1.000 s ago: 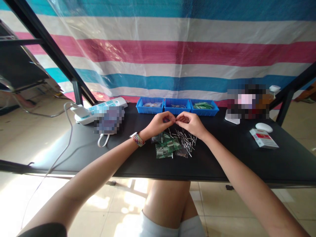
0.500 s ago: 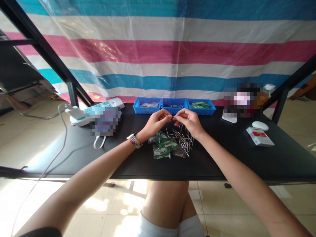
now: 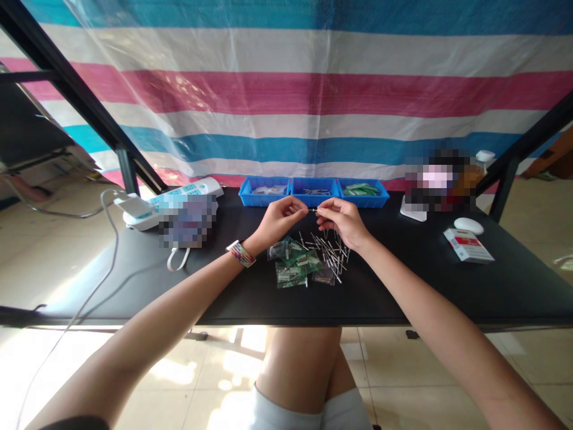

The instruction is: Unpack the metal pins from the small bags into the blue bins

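Observation:
My left hand (image 3: 281, 221) and my right hand (image 3: 344, 222) meet above the table, thumbs and fingertips pinched. A thin metal pin (image 3: 313, 209), much like a blind rivet, bridges the small gap between them, one end in each pinch. Most of it is hidden by the fingers. Below my right hand lies a loose pile of silver pins (image 3: 332, 254) of the same sort. Left of the pile, under my hands, are small green-tinted clear bags (image 3: 293, 272) with metal pieces inside. A brownish little bag (image 3: 324, 274) lies between them and the pins.
Behind my hands stands a blue three-part tray (image 3: 265, 201) with pale packets, silver pins and green packets. To the left are a power strip (image 3: 197, 187) and cable (image 3: 117, 239). A red-and-white box (image 3: 468, 245) and white oval object (image 3: 468, 226) lie right on the black table (image 3: 394, 298).
My fingertips have drawn slightly apart, so that more of the pin shows between them. The view has shifted a little; the pile and bags lie as before.

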Demonstrator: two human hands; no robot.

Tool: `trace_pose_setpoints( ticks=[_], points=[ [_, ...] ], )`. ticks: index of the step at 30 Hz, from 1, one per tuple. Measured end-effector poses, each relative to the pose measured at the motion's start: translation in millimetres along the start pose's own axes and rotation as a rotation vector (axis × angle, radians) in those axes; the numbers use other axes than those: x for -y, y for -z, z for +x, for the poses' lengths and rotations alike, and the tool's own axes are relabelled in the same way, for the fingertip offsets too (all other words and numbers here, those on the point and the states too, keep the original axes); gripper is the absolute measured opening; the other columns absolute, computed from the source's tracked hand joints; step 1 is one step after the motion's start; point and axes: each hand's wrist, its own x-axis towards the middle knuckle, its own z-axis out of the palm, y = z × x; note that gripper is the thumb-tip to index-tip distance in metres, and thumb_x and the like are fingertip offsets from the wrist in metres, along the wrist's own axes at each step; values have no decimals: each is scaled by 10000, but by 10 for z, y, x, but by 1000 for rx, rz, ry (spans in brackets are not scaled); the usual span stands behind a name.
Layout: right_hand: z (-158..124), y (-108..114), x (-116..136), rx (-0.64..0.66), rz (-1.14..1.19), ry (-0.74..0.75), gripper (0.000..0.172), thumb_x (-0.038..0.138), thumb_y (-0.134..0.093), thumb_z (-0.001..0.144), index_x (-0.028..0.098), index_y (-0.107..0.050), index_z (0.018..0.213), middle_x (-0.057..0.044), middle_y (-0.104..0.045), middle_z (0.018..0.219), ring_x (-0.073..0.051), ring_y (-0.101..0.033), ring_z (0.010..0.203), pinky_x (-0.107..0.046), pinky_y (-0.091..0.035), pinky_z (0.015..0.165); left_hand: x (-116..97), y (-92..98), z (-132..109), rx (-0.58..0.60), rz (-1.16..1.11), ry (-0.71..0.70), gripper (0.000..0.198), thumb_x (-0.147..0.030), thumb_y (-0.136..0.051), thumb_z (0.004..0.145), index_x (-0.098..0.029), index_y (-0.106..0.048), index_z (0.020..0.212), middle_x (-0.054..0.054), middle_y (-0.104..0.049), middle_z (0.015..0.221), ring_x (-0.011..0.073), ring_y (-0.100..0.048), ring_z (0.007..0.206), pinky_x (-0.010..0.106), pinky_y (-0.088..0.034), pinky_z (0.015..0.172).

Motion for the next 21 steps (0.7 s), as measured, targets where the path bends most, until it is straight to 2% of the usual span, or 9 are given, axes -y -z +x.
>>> trace_pose_setpoints(
  ticks=[4, 8, 14, 21],
  points=[
    [6, -1, -6, -5, -18, 68, 383, 438, -969, 620, 209, -716, 794, 5, -694, 769, -152, -697, 681, -272, -637, 592, -5, 17, 5, 5, -21, 83, 418, -572, -742, 907, -168, -690, 817, 38, -688, 743, 146, -607, 680, 267, -469, 636],
    [4, 3, -7, -14, -60, 98, 367, 444, -953, 643, 209, -716, 797, 0, -702, 771, -155, -695, 680, -277, -631, 593, 5, 34, 11, 24, -10, 134, 466, -609, -751, 886, -172, -670, 750, 33, -650, 683, 141, -579, 625, 258, -447, 571],
    [-4, -1, -18, -3, -73, 85, 356, 428, -952, 642, 207, -724, 803, 3, -691, 777, -143, -681, 643, -268, -619, 563, -11, 41, 9, 24, -28, 109, 404, -539, -775, 860, -172, -650, 749, 24, -648, 693, 127, -573, 618, 245, -463, 570],
    [-6, -3, 1, 20, -3, 25, 340, 405, -930, 670, 213, -682, 801, 20, -649, 758, -141, -673, 638, -289, -656, 568, -21, 49, 14, 19, -76, 80, 277, -420, -800, 821, -165, -697, 848, 27, -670, 762, 146, -633, 698, 234, -487, 590]
  ],
)
